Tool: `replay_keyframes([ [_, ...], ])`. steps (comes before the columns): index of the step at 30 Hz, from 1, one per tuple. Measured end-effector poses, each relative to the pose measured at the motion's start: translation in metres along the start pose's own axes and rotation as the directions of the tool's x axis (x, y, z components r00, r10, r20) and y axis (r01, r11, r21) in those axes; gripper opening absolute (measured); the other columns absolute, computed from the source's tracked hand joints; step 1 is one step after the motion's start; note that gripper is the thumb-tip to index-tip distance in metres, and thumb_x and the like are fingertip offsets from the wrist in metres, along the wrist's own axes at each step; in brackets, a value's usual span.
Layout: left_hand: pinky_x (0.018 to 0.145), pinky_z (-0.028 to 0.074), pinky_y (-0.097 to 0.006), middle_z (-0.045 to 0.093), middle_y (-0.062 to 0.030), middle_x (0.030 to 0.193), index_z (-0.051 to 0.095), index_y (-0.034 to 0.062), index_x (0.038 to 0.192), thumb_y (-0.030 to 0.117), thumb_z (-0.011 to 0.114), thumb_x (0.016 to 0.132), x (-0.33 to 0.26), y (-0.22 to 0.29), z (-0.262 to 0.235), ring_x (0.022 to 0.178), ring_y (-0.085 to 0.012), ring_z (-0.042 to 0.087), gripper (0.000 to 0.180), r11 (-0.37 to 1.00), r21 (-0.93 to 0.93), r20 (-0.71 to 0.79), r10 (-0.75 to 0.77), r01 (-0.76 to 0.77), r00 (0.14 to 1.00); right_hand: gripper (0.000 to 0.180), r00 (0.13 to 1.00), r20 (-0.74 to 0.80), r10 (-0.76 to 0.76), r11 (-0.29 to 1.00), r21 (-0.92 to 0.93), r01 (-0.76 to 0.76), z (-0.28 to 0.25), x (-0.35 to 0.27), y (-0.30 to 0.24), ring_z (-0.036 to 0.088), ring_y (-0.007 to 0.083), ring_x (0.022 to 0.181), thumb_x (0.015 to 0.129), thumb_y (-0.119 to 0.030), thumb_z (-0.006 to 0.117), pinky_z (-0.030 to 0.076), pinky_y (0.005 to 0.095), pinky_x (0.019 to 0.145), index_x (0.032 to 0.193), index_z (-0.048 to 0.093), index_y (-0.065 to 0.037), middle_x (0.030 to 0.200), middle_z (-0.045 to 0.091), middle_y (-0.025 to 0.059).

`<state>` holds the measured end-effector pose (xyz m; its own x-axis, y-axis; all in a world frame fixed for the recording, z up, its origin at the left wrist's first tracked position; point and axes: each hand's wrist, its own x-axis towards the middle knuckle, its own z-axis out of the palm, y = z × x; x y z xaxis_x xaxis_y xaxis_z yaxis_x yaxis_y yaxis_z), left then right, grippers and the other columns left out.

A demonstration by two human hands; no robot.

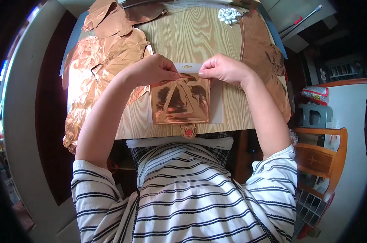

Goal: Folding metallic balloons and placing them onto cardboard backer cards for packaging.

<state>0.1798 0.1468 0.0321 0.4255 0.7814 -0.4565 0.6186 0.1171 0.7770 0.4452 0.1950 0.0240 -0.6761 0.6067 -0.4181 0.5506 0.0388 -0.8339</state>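
Observation:
A folded copper-coloured foil balloon (180, 106), with a triangular outline on its shiny face, lies flat near the table's front edge. Behind it is a clear bag with a pale header strip (186, 67) that has a hang hole. My left hand (161, 68) pinches the balloon's upper left corner. Thumb and fingers of my right hand (222, 69) pinch the upper right corner, by the header strip. Whether each pinch takes in the bag as well, I cannot tell. Below the balloon, a small coil with a red spot (188, 131) sticks out past the table edge.
Crumpled copper foil balloons (104, 60) spread over the table's left side, some hanging off its edge. More flat foil pieces (260, 52) lie along the right. A cluster of small white pieces (229, 16) sits at the back. A wooden chair (327, 158) stands at right.

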Motion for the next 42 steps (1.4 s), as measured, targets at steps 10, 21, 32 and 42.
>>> replay_keyframes([
  [10, 0.051, 0.044, -0.025, 0.064, -0.0002, 0.068, 0.073, 0.0007, 0.1, 0.024, 0.069, 0.097, 0.013, 0.016, 0.0, 0.056, -0.0066, 0.055, 0.024, 0.992, 0.124, -0.044, 0.026, -0.02, 0.999, 0.02, 0.984, -0.083, 0.159, 0.985, -0.056, -0.164, -0.001, -0.009, -0.008, 0.063, 0.0087, 0.07, 0.099, -0.018, 0.065, 0.053, 0.0254, 0.066, 0.098, 0.072, 0.0, 0.086, 0.071, 0.002],
  [21, 0.06, 0.05, -0.031, 0.068, -0.0046, 0.074, 0.074, 0.0035, 0.105, 0.027, 0.068, 0.097, 0.026, 0.028, 0.005, 0.065, -0.0105, 0.06, 0.026, 0.948, 0.286, -0.007, 0.147, -0.139, 0.989, 0.025, 0.991, -0.13, 0.021, 0.995, -0.099, -0.034, 0.011, -0.001, -0.024, 0.069, 0.0165, 0.079, 0.087, -0.018, 0.073, 0.054, 0.031, 0.076, 0.101, 0.075, 0.003, 0.087, 0.075, 0.012],
  [32, 0.088, 0.059, -0.034, 0.071, -0.0147, 0.12, 0.057, -0.0062, 0.138, 0.011, 0.049, 0.106, -0.005, -0.033, -0.015, 0.103, -0.0207, 0.072, 0.038, 0.682, -0.729, 0.076, 0.168, -0.06, 0.983, 0.012, 0.998, -0.03, 0.064, 0.986, 0.157, -0.058, 0.002, -0.003, -0.005, 0.056, 0.0045, 0.063, 0.096, -0.013, 0.07, 0.045, 0.0226, 0.056, 0.095, 0.072, -0.001, 0.077, 0.066, -0.0021],
  [42, 0.071, 0.058, -0.024, 0.075, -0.0078, 0.1, 0.068, -0.0044, 0.125, 0.007, 0.062, 0.1, -0.005, -0.032, 0.009, 0.082, -0.0107, 0.072, 0.028, 0.787, -0.603, -0.134, 0.063, -0.132, 0.989, 0.017, 0.999, -0.031, 0.042, 0.989, 0.145, -0.037, 0.005, 0.0, -0.006, 0.057, 0.006, 0.065, 0.095, -0.017, 0.07, 0.048, 0.0246, 0.059, 0.101, 0.072, -0.001, 0.079, 0.068, -0.0011],
])
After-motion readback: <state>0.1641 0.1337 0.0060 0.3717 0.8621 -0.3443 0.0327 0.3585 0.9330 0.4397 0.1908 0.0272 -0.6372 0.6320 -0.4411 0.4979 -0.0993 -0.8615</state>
